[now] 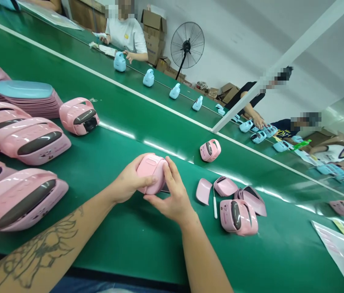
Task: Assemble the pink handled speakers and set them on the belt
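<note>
Both my hands grip one small pink plastic housing (153,171) just above the green belt (123,236). My left hand (129,181) wraps its near side with the thumb lying across the front. My right hand (172,195) pinches its right edge with thumb and fingers. To the right lie loose pink cover pieces (225,186), a thin white tool (215,206) and a finished pink unit with a dark window (238,216). Another pink unit (210,150) sits farther up the belt.
Large pink shells with dark windows (31,140) crowd the left side, with a stack of pink lids (34,101) and one blue lid (24,88) behind. Blue units (148,77) ride the far belt. Other people work across it. A fan (187,44) stands at the back.
</note>
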Action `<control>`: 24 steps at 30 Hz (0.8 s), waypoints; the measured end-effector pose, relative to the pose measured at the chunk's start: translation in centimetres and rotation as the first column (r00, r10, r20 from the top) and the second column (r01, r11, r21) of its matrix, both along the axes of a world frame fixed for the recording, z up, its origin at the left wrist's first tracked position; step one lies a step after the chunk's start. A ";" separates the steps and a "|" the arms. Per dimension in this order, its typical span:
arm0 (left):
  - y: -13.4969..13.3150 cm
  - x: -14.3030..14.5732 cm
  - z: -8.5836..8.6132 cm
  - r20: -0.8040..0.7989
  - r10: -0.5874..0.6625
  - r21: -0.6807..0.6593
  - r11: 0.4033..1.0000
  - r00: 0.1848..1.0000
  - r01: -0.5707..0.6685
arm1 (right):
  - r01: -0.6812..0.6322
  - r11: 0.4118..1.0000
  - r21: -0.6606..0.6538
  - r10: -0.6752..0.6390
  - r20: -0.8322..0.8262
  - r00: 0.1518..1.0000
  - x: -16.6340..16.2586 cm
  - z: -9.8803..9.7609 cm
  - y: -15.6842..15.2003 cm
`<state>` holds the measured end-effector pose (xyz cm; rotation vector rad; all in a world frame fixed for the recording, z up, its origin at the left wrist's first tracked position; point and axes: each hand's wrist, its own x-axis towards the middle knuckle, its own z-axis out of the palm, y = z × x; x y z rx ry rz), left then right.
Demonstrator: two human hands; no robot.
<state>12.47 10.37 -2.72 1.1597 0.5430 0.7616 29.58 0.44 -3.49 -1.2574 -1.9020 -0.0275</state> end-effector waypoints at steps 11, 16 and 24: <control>0.0 -0.1 -0.6 0.017 0.036 0.027 0.999 0.999 -0.037 | 0.012 0.999 -0.033 -0.011 0.016 1.000 0.0 0.5 -0.3; -0.2 -0.1 -0.8 0.040 0.028 0.061 0.998 0.999 -0.031 | -0.011 1.000 0.002 0.011 -0.001 1.000 -0.1 0.6 -0.3; -0.1 -0.2 -1.1 -0.010 0.045 0.149 0.988 0.999 -0.043 | -0.031 0.999 0.010 0.031 0.015 0.999 0.0 0.9 -0.3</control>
